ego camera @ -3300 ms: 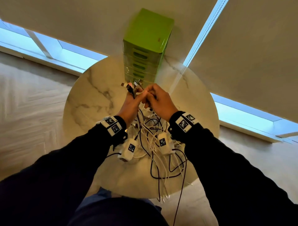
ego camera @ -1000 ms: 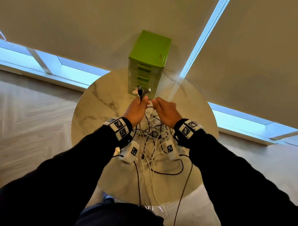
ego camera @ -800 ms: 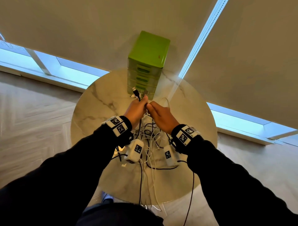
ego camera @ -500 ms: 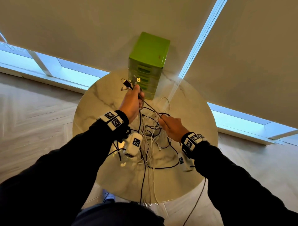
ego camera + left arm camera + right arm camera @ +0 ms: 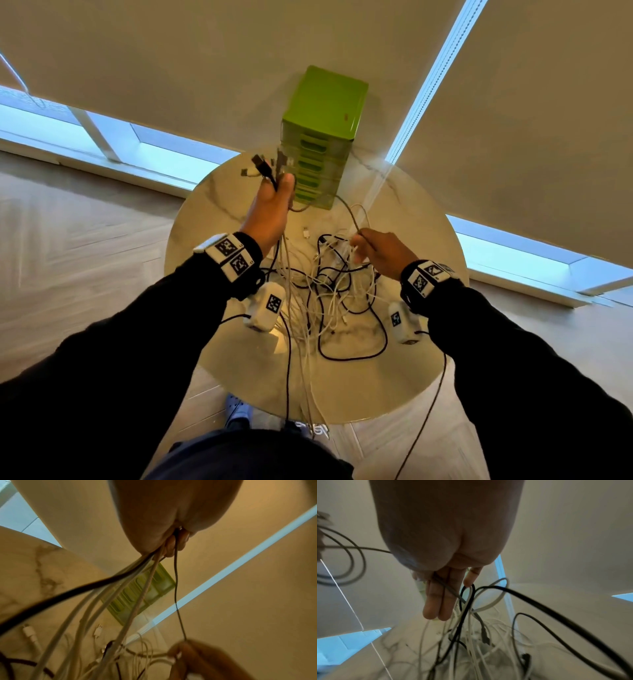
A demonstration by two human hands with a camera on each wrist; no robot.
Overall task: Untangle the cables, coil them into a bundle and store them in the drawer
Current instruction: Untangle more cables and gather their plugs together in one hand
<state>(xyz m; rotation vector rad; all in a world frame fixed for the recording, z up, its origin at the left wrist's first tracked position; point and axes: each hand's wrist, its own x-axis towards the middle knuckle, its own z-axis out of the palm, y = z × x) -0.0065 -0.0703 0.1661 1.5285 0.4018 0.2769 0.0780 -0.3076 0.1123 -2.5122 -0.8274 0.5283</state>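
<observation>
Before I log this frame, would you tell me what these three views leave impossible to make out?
- Left hand fingers: head view shows only its back; in the left wrist view the palm hides the grip on the cables.
- Right hand: which strand it pinches is blurred in the right wrist view.
- Green drawer unit: drawer contents hidden behind closed fronts.
- Cable ends: hang off the table edge, behind the person's body.

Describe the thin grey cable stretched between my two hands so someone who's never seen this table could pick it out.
Start at the green drawer unit at the far edge of the round marble table. In front of it the left hand grips a bunch of cable ends; one thin grey cable arcs from there to the right hand. Unlike the tangled cables below, it spans open air.
</observation>
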